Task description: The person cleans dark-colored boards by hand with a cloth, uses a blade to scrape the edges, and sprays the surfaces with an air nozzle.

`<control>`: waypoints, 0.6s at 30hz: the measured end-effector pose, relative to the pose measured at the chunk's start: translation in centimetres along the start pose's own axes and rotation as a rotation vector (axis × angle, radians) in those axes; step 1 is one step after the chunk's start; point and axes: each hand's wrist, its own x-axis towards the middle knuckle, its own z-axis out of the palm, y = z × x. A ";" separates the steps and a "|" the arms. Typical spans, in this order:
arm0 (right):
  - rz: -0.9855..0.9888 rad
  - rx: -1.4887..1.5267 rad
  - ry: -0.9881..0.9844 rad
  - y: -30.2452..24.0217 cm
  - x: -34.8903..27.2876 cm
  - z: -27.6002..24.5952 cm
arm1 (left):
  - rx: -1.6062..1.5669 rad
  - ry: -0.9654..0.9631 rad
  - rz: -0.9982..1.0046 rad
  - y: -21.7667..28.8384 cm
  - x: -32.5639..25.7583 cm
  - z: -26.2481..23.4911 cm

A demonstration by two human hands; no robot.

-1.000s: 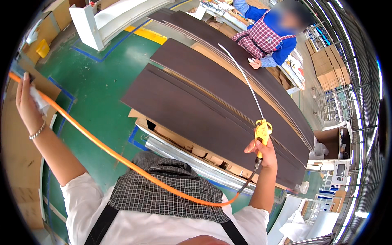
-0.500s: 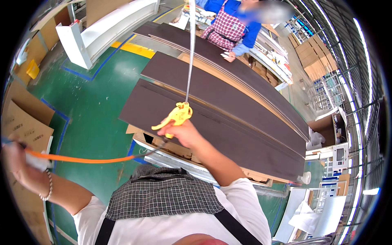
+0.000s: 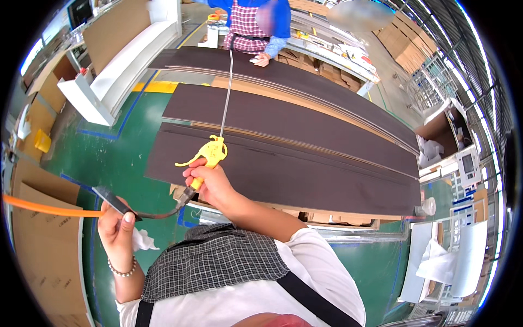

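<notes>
My right hand is closed around the handle of a yellow air blow gun. Its long thin metal nozzle points away over the dark brown boards. At the lower left, my left hand grips a flat dark strip-like piece between thumb and fingers. White crumpled tissue or cloth pokes out beside that palm. An orange air hose runs in from the left, passes at the left hand, and continues as a dark hose to the gun. Whether the fingers also hold the hose is unclear.
Across the boards stands a co-worker in a checked apron, one hand at the far board. Behind is a cluttered workbench. A white curved panel stands left on the green floor; cardboard leans nearer. A tape roll sits right.
My left hand has come in from the far left edge toward my body, showing the dark piece. The blow gun and right hand have shifted left in view; the view has turned somewhat.
</notes>
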 end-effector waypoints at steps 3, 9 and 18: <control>0.027 0.122 0.070 -1.4 -0.7 -3.4 | -0.188 0.012 -0.040 1.4 -0.2 3.8; -0.029 0.148 0.003 -5.8 -5.1 -6.0 | -0.204 0.036 -0.034 3.1 -1.8 10.3; 0.113 -0.617 -0.465 -8.8 -8.2 -10.5 | -0.522 0.244 0.110 4.4 -3.0 9.0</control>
